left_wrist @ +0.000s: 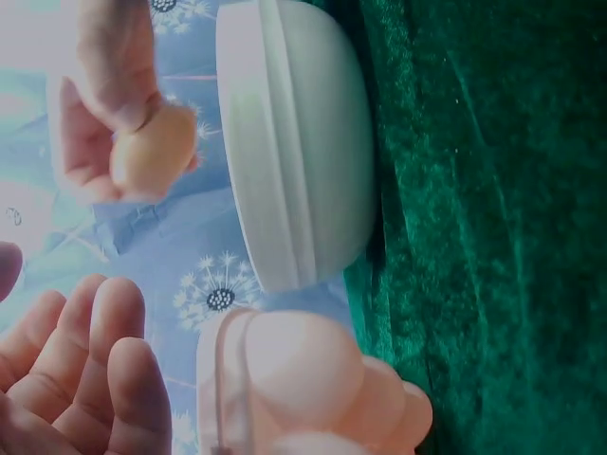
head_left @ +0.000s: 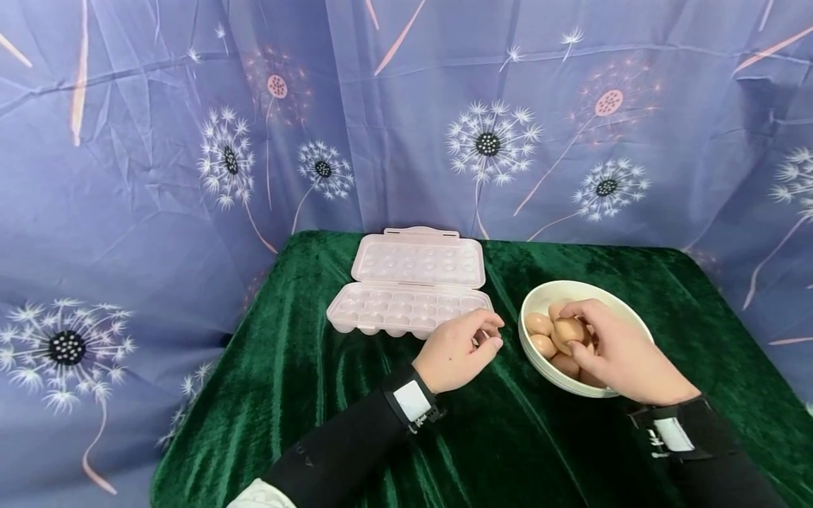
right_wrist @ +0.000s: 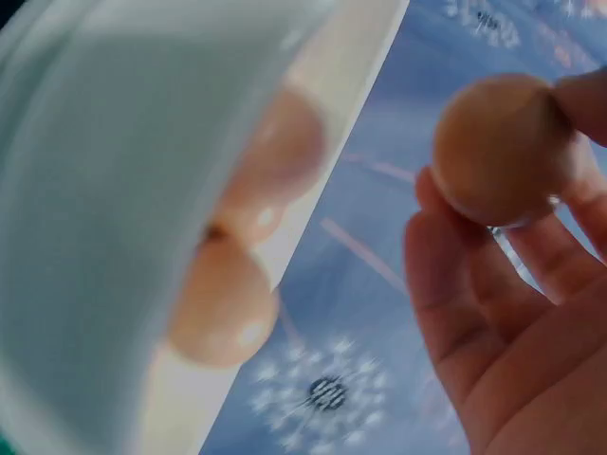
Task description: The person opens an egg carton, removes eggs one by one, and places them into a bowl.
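My right hand (head_left: 616,353) pinches a brown egg (head_left: 569,331) between thumb and fingers, held over the white bowl (head_left: 536,363). In the right wrist view the pinched egg (right_wrist: 507,150) is apart from the bowl's rim. Several more brown eggs (head_left: 540,324) lie inside the bowl. My left hand (head_left: 459,351), fingers loosely bent and holding nothing, hovers at the near right corner of the egg carton (head_left: 387,310). In the left wrist view its fingers (left_wrist: 114,332) are spread beside the carton's rounded cups (left_wrist: 303,370). The pale pink carton lies unfolded, its cups facing up.
The carton's lid (head_left: 418,261) lies back toward the rear of the table. A green velvet cloth (head_left: 305,423) covers the table, with soft folds in front. Behind it hangs a blue curtain (head_left: 406,141) printed with dandelions.
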Available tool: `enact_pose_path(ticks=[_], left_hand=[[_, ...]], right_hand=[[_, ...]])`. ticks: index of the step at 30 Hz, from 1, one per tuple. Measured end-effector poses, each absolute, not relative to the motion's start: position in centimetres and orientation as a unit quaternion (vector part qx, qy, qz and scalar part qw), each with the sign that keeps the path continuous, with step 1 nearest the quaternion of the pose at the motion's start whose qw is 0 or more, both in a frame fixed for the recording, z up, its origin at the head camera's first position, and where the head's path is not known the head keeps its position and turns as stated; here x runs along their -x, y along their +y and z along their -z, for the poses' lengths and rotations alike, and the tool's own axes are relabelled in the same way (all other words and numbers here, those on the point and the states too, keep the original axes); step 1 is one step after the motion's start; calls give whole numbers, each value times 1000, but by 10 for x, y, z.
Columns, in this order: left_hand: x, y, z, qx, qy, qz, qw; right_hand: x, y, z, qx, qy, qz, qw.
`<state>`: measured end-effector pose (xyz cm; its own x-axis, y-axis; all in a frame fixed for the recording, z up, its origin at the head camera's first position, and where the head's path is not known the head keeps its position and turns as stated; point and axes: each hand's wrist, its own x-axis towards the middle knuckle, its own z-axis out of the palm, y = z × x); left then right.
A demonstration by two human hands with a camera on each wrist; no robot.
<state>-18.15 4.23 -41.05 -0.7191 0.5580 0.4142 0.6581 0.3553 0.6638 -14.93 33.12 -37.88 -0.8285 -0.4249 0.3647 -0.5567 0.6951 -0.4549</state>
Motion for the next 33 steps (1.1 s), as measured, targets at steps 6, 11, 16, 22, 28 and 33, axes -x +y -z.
enact_pose_path(ticks=[6,11,16,22,28,33], left_hand=[[179,28,409,350,-829,431,64],[175,23,407,359,-827,426,74],[173,22,405,367,-826,421,82],[174,19,402,361,-828,423,75],[178,12,398,346,-837,416,86],[175,-12,397,349,-861,346,131]], right_hand=[[144,356,388,-190,-954,-225,59],[140,369,396,-170,-959,-227,26],[139,371,405,-188,-962,-188,63],[137,373,408,-183,-966,-166,76],[136,374,405,-180,-966,-153,106],[131,377,403,-177,-964,-157,118]])
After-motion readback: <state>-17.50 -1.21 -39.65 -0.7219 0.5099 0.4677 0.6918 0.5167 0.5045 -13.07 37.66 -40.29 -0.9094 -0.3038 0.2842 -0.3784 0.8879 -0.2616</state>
